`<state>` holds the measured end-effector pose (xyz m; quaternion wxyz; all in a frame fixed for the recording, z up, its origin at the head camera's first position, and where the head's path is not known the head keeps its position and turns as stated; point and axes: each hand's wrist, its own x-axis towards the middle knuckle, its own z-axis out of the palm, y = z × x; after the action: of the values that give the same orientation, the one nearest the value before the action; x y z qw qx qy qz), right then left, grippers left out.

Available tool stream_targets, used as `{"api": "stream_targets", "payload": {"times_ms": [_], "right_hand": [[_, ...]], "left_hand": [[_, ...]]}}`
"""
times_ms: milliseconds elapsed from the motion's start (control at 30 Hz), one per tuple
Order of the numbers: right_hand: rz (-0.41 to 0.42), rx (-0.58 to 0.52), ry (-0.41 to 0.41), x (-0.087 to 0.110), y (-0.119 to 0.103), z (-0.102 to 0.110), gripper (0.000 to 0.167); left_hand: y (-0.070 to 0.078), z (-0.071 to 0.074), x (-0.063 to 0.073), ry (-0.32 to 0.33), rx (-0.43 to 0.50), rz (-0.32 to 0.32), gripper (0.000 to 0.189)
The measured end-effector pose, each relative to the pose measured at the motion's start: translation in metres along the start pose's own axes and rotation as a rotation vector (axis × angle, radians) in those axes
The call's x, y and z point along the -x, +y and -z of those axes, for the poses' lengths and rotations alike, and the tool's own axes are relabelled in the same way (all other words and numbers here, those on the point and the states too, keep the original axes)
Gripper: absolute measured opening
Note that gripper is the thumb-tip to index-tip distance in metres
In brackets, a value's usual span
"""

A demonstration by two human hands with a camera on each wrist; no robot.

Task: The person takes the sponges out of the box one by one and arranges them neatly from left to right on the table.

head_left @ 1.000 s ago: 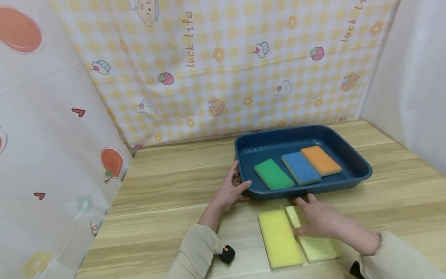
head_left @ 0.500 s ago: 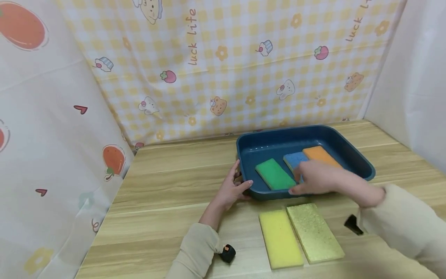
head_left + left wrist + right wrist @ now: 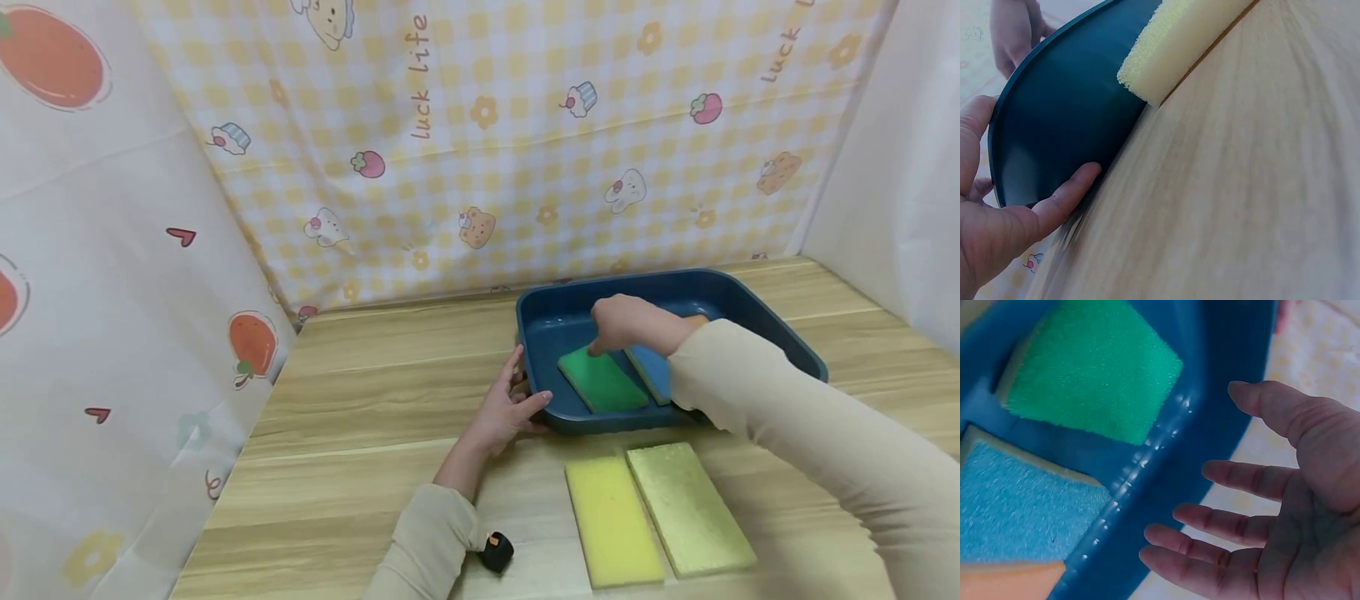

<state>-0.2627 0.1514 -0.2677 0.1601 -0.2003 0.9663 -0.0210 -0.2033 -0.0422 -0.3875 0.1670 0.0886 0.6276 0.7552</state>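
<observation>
Three sponges (image 3: 604, 385) in tray (image 3: 600, 424); two sponges (image 3: 615, 527) before it.

Curtained-off tabletop corner resembling a small staged set, kind of room unclear, wood-grain table (image 3: 375, 400), yellow-checked cloth (image 3: 420, 192) lettered "luck life" behind, fruit-and-heart-printed sheet (image 3: 135, 292) at left, plain white hanging (image 3: 885, 192) at right

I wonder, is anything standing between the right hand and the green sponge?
Nothing visible does: the right hand is over the blue tray, near the far end of the green sponge, and in the right wrist view only the tray shows between them.
</observation>
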Motion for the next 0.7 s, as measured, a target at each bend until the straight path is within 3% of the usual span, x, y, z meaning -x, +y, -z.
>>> {"api": "stream_targets", "payload": {"times_ms": [300, 700], "right_hand": [[-0.013, 0.017, -0.083, -0.037, -0.002, -0.008, 0.053], [-0.032, -0.018, -0.168, -0.06, -0.004, -0.022, 0.051]], "left_hand": [[0.001, -0.001, 0.001, 0.0, -0.002, 0.011, 0.079], [0.0, 0.0, 0.001, 0.0, -0.018, 0.008, 0.08]]}}
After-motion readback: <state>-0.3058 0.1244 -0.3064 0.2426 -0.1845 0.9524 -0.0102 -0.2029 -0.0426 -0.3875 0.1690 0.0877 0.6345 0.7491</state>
